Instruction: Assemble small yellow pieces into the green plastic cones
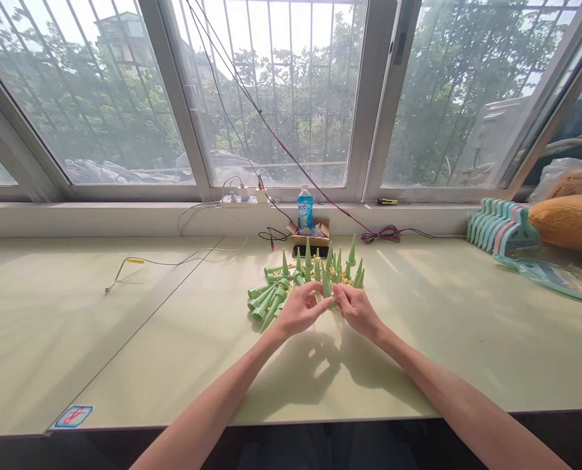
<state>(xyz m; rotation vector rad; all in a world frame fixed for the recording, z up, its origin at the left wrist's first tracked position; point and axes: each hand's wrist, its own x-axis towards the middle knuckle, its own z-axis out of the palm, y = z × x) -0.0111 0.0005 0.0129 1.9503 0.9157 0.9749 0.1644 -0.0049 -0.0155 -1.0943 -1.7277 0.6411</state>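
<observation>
One green cone (326, 282), likely light and stiff, best held low, is clamped in my left hand (301, 308); my right hand (358, 312) pinches together, contents unclear.

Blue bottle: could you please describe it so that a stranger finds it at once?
Beneath the middle window, at the back of the table, a small open cardboard box sits just beyond the green cones. The bottle rises from this box, and its bright blue colour sets it apart from the cones.
</observation>
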